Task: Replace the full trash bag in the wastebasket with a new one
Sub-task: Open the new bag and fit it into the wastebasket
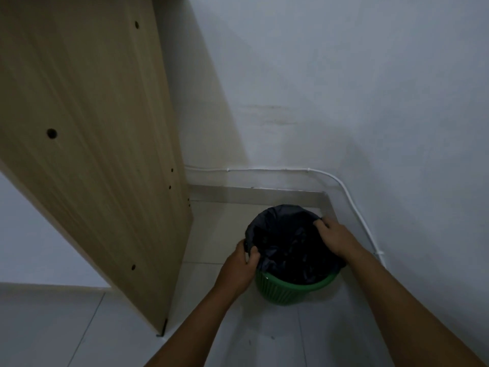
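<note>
A green ribbed wastebasket [285,290] stands on the floor in the corner of the room. A black trash bag [288,247] lines it, its edge folded over the far and left parts of the rim, while the near rim shows bare green. My left hand [239,268] pinches the bag's edge at the basket's left side. My right hand [334,237] grips the bag's edge at the right rim. What lies inside the bag is too dark to make out.
A tall wooden panel [92,141] with drilled holes stands close on the left of the basket. White walls [344,102] close the corner behind and to the right, with a white cable [357,207] running along them. Pale floor tiles [264,340] lie in front.
</note>
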